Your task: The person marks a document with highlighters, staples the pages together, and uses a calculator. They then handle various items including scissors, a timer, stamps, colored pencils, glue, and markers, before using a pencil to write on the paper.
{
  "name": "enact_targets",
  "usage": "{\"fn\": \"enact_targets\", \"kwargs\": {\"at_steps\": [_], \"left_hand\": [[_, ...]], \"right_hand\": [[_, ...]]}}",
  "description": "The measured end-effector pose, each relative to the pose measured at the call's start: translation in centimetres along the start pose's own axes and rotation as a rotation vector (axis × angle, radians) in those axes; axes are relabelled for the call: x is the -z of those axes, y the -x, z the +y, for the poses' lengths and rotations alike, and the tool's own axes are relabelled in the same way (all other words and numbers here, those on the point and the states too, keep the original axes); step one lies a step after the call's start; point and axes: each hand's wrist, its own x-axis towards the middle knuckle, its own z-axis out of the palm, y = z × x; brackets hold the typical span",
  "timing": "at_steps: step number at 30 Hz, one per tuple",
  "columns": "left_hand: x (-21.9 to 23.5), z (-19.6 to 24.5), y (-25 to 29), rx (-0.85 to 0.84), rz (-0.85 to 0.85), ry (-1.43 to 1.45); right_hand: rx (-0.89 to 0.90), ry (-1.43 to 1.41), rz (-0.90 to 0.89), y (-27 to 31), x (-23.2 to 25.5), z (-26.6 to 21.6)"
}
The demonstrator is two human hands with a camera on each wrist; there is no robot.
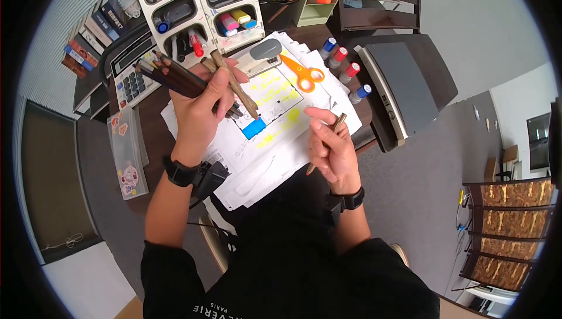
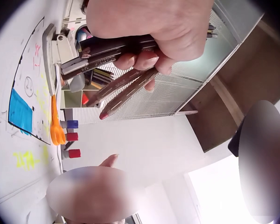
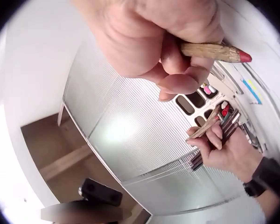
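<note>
My left hand (image 1: 202, 99) grips a bundle of dark pencils (image 1: 178, 77) over the left side of the papers. Two bark-covered, twig-like pencils (image 1: 239, 87) are held in the same hand, slanting away from the bundle. In the left wrist view, the dark pencils (image 2: 114, 52) lie under the palm, and the twig-like pair (image 2: 126, 93) sticks out past the fingertips. My right hand (image 1: 333, 152), over the papers' right edge, holds one more twig-like pencil (image 3: 214, 52) between curled fingers. Its red tip points out below the hand in the head view.
Marked papers (image 1: 263, 166) cover the desk under an orange pair of scissors (image 1: 304, 77) and a stapler (image 1: 262, 55). Behind stands a white organizer (image 1: 202, 2) with markers. A calculator (image 1: 132, 82) and a clear folder (image 1: 126, 161) lie left; capped markers (image 1: 351, 72) stand right.
</note>
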Motion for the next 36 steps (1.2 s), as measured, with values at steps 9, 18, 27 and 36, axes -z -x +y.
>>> {"fn": "enact_targets", "kwargs": {"at_steps": [9, 18, 27, 36], "left_hand": [[-0.1, 0.1, 0.1, 0.000, -0.014, 0.008], [0.3, 0.4, 0.5, 0.154, -0.104, 0.019], [0.2, 0.6, 0.2, 0.297, -0.254, 0.129], [-0.6, 0.8, 0.5, 0.278, -0.358, -0.174]], "right_hand": [[0.006, 0.053, -0.036, 0.2, 0.0, 0.3], [-0.017, -0.288, -0.175, -0.7, 0.0, -0.1], [0.111, -0.132, -0.157, -1.8, -1.9, 0.2], [0.268, 0.426, -0.286, -1.5, -5.0, -0.3]]}}
